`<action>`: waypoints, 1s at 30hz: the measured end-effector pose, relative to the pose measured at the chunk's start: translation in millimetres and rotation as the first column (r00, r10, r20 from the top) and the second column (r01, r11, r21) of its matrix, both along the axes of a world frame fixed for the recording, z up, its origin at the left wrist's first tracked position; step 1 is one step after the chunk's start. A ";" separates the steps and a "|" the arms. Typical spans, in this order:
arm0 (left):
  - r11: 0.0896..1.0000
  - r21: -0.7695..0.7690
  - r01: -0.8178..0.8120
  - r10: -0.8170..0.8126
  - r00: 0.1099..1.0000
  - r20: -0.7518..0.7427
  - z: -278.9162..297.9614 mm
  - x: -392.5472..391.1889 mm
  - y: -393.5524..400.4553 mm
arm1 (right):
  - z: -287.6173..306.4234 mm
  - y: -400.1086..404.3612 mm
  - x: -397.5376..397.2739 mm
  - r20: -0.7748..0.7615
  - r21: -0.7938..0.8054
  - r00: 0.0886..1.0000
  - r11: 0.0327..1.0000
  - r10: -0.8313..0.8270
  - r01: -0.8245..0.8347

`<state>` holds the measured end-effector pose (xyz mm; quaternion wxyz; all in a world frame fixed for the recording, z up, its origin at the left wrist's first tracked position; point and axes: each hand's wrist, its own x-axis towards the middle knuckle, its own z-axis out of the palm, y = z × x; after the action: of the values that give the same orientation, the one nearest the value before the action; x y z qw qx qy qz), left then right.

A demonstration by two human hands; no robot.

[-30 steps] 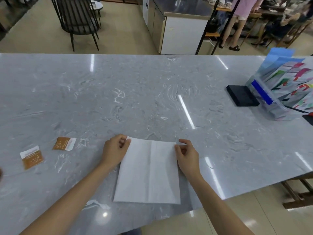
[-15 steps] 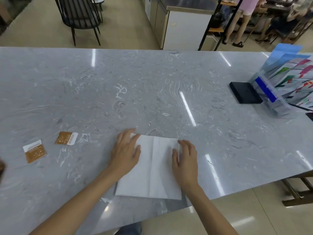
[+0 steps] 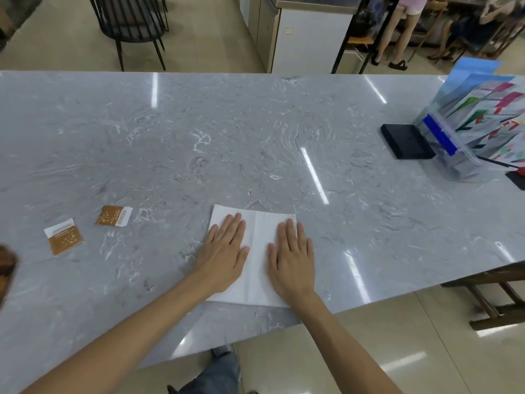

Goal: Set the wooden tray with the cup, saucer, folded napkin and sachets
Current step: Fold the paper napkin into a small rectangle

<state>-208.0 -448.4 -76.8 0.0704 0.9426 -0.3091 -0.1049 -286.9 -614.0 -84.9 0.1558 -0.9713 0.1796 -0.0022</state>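
Both hands are lying flat on the white napkin point(image 3: 253, 257) at six o'clock on the grey marble counter point(image 3: 255, 143), the left hand point(image 3: 224, 253) and right hand point(image 3: 292, 255) pressing with fingers straight and close together. The thin paper is risking a skewed or rumpled crease if either palm is sliding unevenly. Two brown sachets point(image 3: 113, 216) are waiting at nine o'clock, apart from the napkin. A dark wooden edge point(image 3: 5, 268) at the far left is possibly the tray; cup and saucer are not showing
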 end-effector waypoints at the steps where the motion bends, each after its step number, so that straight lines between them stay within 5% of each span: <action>1: 1.000 -0.014 0.018 -0.018 1.000 -0.005 -0.1 -11.7 4.0 | 0.9 5.6 -6.6 0.028 0.000 0.999 1.000 0.017 -0.017; 5: 0.998 -0.008 0.062 -0.062 0.998 0.023 -2.9 -47.1 26.2 | -6.1 19.2 -41.7 0.027 -0.026 0.985 0.985 0.172 -0.171; 16: 0.993 0.096 -0.068 0.066 0.998 0.022 2.8 -69.6 55.8 | -12.1 -4.9 -102.2 -0.039 -0.024 0.958 0.959 0.283 -0.284; 22: 0.915 -0.364 0.173 -0.178 0.984 0.020 8.8 -155.7 36.7 | 1.1 17.4 -159.7 0.082 0.044 0.963 0.964 0.258 -0.262; 27: 0.971 -0.078 0.227 -0.225 0.974 0.033 3.8 -184.4 19.1 | 10.8 15.6 -163.9 0.149 0.097 0.945 0.946 0.293 -0.309; 30: 0.969 -0.157 0.189 -0.175 0.979 0.100 7.4 -180.6 18.5 | 9.2 3.3 -158.1 0.146 0.081 0.939 0.942 0.311 -0.325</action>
<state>-388.6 -429.9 -69.4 0.1255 0.9047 -0.4047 -0.0446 -445.0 -610.8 -75.8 0.2158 -0.9759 0.0093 -0.0316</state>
